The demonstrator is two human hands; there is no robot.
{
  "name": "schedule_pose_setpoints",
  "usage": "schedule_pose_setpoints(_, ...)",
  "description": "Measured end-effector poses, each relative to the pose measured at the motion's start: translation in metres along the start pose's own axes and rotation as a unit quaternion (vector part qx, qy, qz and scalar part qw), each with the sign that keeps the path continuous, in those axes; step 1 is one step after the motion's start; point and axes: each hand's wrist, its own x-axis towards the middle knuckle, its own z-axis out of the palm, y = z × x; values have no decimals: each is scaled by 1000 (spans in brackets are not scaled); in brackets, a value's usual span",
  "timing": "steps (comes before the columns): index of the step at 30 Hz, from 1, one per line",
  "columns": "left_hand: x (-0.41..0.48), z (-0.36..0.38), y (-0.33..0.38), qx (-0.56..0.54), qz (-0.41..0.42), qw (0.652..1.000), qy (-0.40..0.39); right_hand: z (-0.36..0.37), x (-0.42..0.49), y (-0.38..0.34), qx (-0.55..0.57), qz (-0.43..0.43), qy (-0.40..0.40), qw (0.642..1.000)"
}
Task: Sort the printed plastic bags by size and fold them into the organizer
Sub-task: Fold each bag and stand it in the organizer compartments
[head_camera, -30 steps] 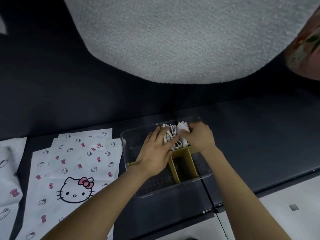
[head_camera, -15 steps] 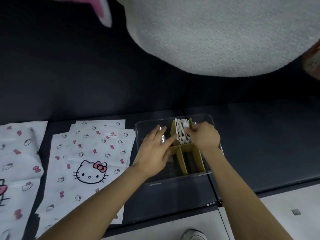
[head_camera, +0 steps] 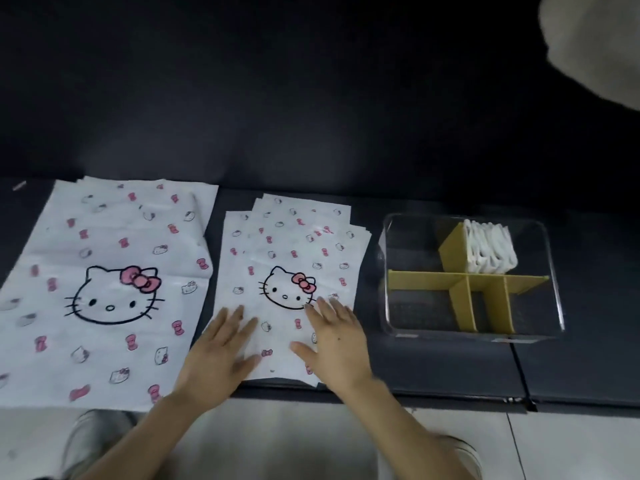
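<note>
Small bags (head_camera: 291, 244) lie fanned in a pile mid-worktop (head_camera: 450, 368), so only the edges of the lower sheets show and their count cannot be told. The left hand (head_camera: 218, 358) and right hand (head_camera: 341, 348) rest flat on the pile's near end, fingers (head_camera: 325, 313) straight and spread, gripping nothing. The hands hide the pile's near corners. Big bags (head_camera: 104, 237) lie just left of it, cut off by the frame edge. To the right sits the clear organizer (head_camera: 450, 332), its walls faint. Folded bags (head_camera: 491, 251) stand in its far right compartment against a yellow divider (head_camera: 426, 280), their prints unreadable. A pale blurred shape (head_camera: 595, 46) fills the top right corner.
</note>
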Motion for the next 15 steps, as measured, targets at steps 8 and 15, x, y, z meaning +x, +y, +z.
schedule_pose_setpoints(8,-18,-7,-20,-45,75,995,48,35,-19,4,-26,-31,34,999)
schedule_pose_setpoints(15,-29,0,-28,-77,113,985,107,42,-28,4,63,-23,132,989)
